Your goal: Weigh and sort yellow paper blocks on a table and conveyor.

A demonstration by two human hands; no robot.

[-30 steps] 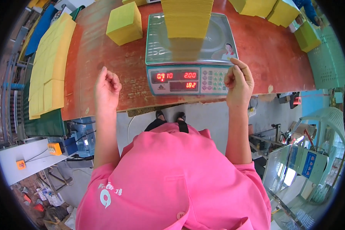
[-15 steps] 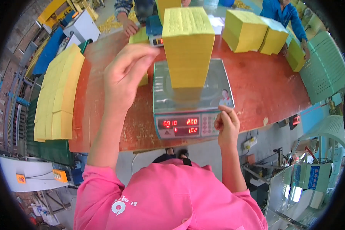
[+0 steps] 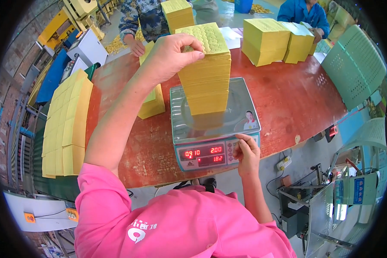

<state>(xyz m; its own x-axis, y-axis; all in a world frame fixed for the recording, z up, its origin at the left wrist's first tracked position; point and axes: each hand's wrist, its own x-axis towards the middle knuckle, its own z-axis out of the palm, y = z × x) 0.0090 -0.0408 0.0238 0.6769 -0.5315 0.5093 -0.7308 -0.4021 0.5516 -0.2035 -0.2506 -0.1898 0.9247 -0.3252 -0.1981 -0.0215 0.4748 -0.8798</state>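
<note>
Stack: we see a tall stack of yellow paper sheets (image 3: pixel 205 71) standing upright on the steel pan of the digital scale (image 3: pixel 214 124), near the middle of the red-brown table (image 3: pixel 288 103).
Left hand: our left hand (image 3: pixel 173 53) pinches the top sheets at the stack's upper left corner — thumb and fingers closed on them.
Right hand: our right hand (image 3: pixel 246 155) rests at the scale's keypad, fingers curled, holding nothing.
Around: smaller yellow bundle (image 3: pixel 152 101) just left of the scale; flat yellow sheets (image 3: pixel 66 122) along the table's left edge; more yellow piles (image 3: pixel 279 41) at the far side — another person's hand (image 3: pixel 135 46) rests there.
</note>
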